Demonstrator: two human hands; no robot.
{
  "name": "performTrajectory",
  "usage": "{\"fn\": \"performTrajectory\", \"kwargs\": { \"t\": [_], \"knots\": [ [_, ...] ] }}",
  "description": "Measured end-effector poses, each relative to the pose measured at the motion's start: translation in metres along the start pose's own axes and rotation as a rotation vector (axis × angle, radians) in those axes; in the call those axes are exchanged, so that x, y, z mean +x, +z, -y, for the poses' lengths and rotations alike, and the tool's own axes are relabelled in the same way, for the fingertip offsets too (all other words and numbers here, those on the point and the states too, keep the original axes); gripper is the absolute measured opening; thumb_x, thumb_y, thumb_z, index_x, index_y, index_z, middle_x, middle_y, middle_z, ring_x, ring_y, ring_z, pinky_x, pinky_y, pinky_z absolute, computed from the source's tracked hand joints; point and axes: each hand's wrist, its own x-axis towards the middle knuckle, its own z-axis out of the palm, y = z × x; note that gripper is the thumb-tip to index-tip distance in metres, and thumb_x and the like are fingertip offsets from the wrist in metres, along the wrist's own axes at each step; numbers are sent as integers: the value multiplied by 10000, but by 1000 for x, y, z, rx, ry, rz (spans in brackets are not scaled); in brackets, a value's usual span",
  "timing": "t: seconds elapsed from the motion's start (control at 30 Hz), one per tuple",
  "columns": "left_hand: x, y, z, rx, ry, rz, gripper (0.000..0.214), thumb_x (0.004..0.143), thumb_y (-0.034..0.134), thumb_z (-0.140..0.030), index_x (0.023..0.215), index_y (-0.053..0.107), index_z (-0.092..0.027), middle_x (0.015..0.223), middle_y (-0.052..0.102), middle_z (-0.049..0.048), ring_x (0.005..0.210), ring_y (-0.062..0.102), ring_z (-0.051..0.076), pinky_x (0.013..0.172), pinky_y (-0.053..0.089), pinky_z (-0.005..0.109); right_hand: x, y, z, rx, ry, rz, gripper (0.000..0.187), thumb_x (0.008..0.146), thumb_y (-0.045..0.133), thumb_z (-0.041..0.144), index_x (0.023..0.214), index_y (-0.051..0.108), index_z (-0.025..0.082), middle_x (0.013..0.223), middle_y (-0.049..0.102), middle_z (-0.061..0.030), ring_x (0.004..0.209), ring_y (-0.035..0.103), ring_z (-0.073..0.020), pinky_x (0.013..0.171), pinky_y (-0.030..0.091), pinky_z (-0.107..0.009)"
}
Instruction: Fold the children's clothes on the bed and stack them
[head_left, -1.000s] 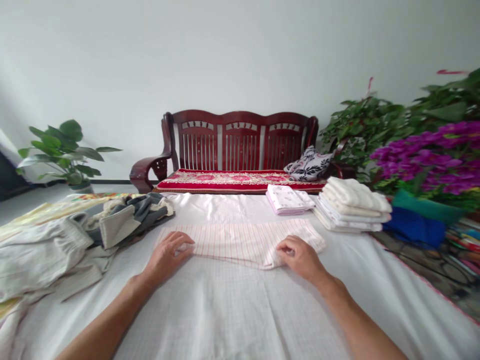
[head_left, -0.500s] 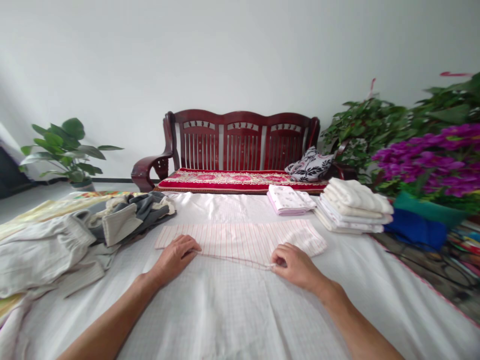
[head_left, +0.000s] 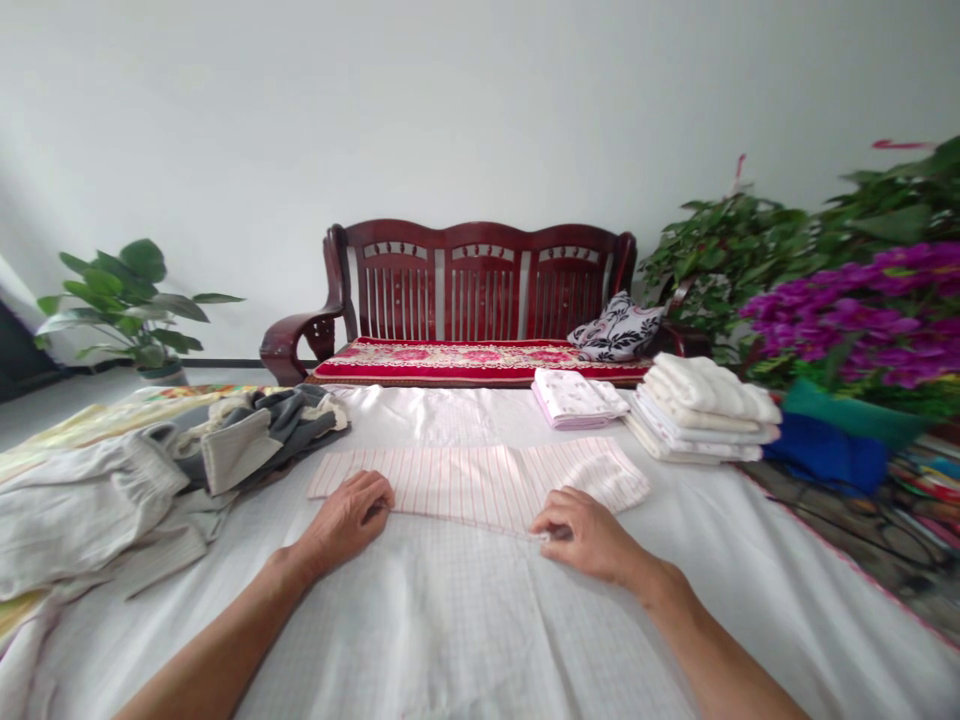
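One striped cloth (head_left: 465,482); left hand (head_left: 351,515): grip pinching near edge; right hand (head_left: 586,532): grip likewise, further left than earlier.

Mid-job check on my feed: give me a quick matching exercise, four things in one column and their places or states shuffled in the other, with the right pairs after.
Things
1. striped cloth
2. tall folded stack
3. loose clothes
4. patterned cushion

Places or states
A. in an untidy heap at the left of the white sheet
B. on the wooden bench, at its right end
C. laid out flat, with the left hand and right hand at its near edge
D. in neat layers, just right of the small folded bundle

Right pairs: 1-C, 2-D, 3-A, 4-B
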Motion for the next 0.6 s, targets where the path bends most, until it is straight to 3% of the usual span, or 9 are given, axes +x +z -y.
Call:
{"fn": "performTrajectory", "kwargs": {
  "t": [0.13,0.3,0.4,0.47,0.6],
  "knots": [
    [0,-1,-3,9,7,-1,163,778,466,-70,794,546,-211,827,603,33,830,549,200,757,412,323,1,3,0,35,-7,-8,142,743,672,129,783,742,246,782,657,-3,820,583,-183,761,420,-299],
    [0,-5,-9,7,-6,14,98,858,496,-158,877,579,-209,877,625,45,869,565,214,783,425,331,3,8,4,45,-7,-36,215,776,708,202,973,765,266,818,663,-10,841,588,-193,767,436,-306],
    [1,-8,-9,-34,-42,32,167,955,458,-283,913,604,-214,907,644,53,892,586,220,811,437,336,6,11,8,63,-44,-1,103,829,663,208,803,756,245,770,670,-9,807,592,-183,760,437,-307],
    [3,-8,-8,-64,-78,30,259,997,399,-335,918,617,-218,921,655,55,900,604,217,824,443,332,9,12,7,98,-28,-28,186,884,608,236,747,734,230,751,669,-16,789,599,-179,757,450,-309],
    [9,-4,-6,-30,-126,39,336,1012,362,-374,878,628,-219,891,664,55,873,624,214,802,443,319,20,9,-3,156,23,-166,282,974,482,335,970,743,230,984,726,-59,972,637,-205,887,484,-347]
  ]
}}
